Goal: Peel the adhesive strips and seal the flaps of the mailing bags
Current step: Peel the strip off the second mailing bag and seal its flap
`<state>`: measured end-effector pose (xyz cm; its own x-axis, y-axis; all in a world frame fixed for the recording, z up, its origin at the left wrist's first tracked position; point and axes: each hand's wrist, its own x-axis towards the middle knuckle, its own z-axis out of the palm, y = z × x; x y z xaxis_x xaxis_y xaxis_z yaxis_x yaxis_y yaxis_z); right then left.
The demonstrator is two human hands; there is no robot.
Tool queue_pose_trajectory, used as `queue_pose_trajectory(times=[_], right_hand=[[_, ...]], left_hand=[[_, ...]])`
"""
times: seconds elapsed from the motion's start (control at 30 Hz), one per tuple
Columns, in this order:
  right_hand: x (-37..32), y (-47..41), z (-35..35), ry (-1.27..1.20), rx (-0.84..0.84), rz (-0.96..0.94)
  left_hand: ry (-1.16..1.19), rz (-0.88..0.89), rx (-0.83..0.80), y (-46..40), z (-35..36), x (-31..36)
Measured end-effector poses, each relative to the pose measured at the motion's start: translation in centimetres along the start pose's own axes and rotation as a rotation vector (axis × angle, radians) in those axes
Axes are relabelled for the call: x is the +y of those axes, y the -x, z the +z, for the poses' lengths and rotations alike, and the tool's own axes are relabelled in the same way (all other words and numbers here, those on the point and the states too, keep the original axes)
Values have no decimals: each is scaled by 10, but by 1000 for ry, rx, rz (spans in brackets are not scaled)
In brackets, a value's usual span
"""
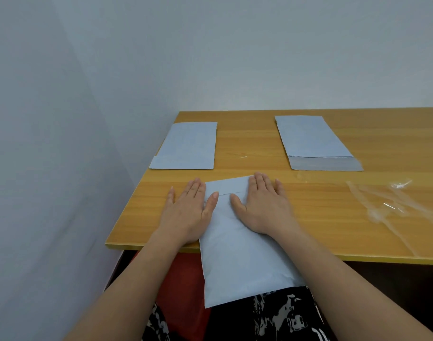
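Observation:
A pale blue mailing bag [237, 252] lies across the near edge of the wooden table [333, 225], its lower half hanging off over my lap. Its flap [229, 185] is folded down at the far end. My left hand [189, 210] lies flat, fingers straight, on the bag's left edge and the table. My right hand [262, 205] presses flat on the bag's right side, covering the flap's right end. Both thumbs rest on the bag just below the flap edge.
A mailing bag [185, 146] with its flap folded lies at the back left. At the back right a stack of bags [311, 139] has its grey flap [326, 164] open. Clear peeled strips [392, 203] lie crumpled at the right. A wall stands close on the left.

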<state>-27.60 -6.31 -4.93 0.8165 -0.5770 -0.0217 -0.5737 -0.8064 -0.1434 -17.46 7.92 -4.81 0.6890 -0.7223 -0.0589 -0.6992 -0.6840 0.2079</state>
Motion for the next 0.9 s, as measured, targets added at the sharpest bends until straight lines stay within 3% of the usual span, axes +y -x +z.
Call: queue_pose_trajectory(times=[0.3,0.47,0.57,0.7,0.8,0.9], right_hand=[[6,-1,1,-26,-5,70],[4,3,6,-82,51,121],[5,3,6,-95,63,120],[6,4,3,-169,57,107],[10,-1,-5,-317,38,115],[16,-14,-29,-407,113,45]], left_hand=[[-15,-3,36,-3,-5,0],[208,-138,340,-21,-17,-7],[288,-371,224,-34,-27,-5],[431,-526,79,-49,-34,1],[492,-578,69,-54,-32,4],[618,-491,160,-52,-29,8]])
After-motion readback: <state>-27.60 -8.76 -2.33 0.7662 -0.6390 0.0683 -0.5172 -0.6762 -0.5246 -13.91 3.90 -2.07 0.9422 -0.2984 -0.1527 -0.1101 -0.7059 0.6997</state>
